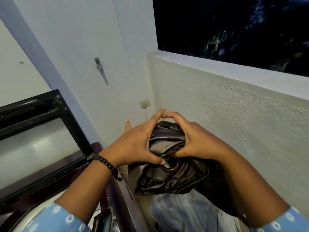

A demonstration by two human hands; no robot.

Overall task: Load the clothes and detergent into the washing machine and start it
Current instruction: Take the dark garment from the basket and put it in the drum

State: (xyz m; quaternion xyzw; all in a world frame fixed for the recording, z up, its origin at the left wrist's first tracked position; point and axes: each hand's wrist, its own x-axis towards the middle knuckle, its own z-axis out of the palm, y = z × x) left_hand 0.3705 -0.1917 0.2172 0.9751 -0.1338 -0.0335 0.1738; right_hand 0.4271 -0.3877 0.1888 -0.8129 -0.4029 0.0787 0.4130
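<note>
I can read no text, label, brand or number anywhere around my fingers here.

Dim, cool indoor light with night outside.

You get soft, even light on the wall with only faint shadows; the opening above it is near black and noisy. The lid glass shows a pale glare patch. Straight edges bow from the wide lens, and your sleeves blur at the bottom corners.

Glossy dark brown garment; pale blue cloth, perhaps striped; blue white-dotted sleeves.
</note>
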